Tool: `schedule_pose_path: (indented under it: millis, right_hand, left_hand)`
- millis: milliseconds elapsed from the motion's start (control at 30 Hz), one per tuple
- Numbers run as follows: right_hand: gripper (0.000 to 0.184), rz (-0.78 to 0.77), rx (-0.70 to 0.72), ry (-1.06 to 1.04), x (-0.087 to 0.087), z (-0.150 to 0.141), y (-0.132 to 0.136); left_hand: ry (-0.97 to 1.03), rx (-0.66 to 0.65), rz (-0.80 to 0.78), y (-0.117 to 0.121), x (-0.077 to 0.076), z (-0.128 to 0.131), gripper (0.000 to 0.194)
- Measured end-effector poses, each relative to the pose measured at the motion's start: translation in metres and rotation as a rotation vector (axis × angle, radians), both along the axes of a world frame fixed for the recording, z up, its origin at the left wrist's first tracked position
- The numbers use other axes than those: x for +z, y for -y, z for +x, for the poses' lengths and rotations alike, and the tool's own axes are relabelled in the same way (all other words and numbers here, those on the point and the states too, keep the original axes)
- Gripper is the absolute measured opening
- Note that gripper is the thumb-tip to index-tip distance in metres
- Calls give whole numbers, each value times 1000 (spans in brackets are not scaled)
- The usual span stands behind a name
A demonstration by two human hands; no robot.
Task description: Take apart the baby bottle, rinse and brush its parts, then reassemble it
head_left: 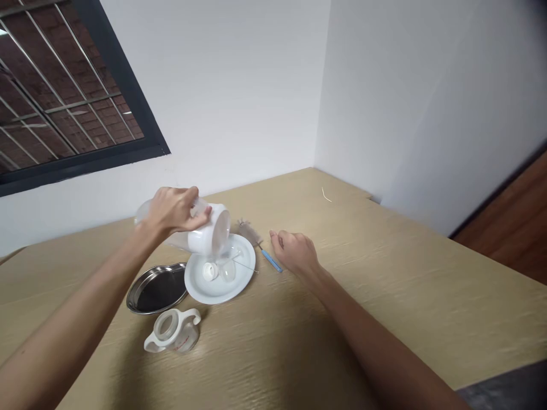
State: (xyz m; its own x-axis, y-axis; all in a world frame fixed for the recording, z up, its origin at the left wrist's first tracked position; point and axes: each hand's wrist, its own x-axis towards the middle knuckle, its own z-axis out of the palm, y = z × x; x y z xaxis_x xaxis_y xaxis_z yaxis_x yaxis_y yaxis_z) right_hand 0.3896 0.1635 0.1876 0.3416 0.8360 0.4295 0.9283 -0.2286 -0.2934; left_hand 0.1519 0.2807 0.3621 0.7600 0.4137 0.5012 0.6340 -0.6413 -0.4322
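My left hand (173, 209) is closed around a translucent white plastic jug (209, 230), which is tipped on its side with its mouth over a white plate (220, 287). On the plate lie a white screw ring (209, 270) and a clear teat (227, 271). My right hand (294, 250) rests on the table to the right of the plate, fingers loosely curled and holding nothing, beside a bottle brush with a blue handle (270, 260).
A kidney-shaped steel tray (157, 288) lies left of the plate. In front of it stands a small clear bottle with white handles (173, 330). The wooden table (384, 285) fits into a corner of white walls; a barred window (55, 102) is at upper left.
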Motion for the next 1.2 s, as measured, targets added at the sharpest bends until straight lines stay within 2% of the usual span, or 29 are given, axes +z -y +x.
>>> schedule_pose_path:
  millis: [167,267,333,433,500,667,800,967,1100,1200]
  right_hand:
    - [49,6,0,-23,0,0,-1]
    - [49,3,6,-35,-2,-1,-2]
    - [48,-2,7,-40,-3,-1,-2]
    - [44,-10,3,-40,-4,-2,-3]
    - [41,-16,1,-37,-4,-1,-4]
    - [40,-20,8,-18,-8,2,-4]
    - [38,1,16,-18,-11,6,-4]
    - [30,84,72,-62,-12,7,-5]
    - [14,172,150,-128,-15,7,-7]
    - [13,188,222,-186,-21,9,-11]
  left_hand:
    - [-53,62,17,6,11,-44,41]
    - [-51,55,16,16,9,-64,39]
    - [-44,-11,-3,23,6,-66,37]
    - [17,-174,-66,29,0,-53,36]
    - [54,-230,-90,30,-3,-35,34]
    - [84,-210,-81,20,-6,12,38]
    - [70,-153,-80,6,-6,23,38]
    - [49,-81,-77,-1,0,-8,38]
    - [-8,37,-103,8,5,-47,38]
    - [-26,21,-100,18,5,-63,34]
